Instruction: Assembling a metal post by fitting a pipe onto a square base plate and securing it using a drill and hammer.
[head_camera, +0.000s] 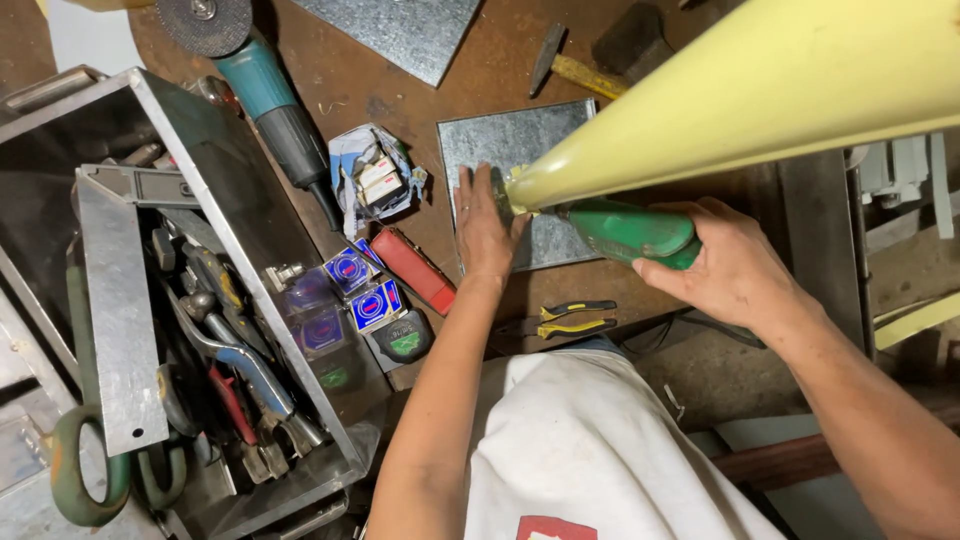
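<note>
My left hand (483, 225) lies flat, fingers spread, on a square galvanized metal sheet (500, 140) resting on a rusty brown table (350, 80). My right hand (735, 265) grips a green power tool (625, 230) whose front end meets the sheet near my left fingertips. A pale yellow beam (760, 90) crosses diagonally close to the camera and hides the tool's tip and part of the sheet.
An open metal toolbox (200, 300) full of wrenches and pliers stands at left. A teal angle grinder (260, 90), crumpled packaging (375, 180), small blue boxes (365, 290), a red box (415, 270), yellow-handled pliers (575, 320), a hammer (570, 65) and another sheet (400, 30) lie around.
</note>
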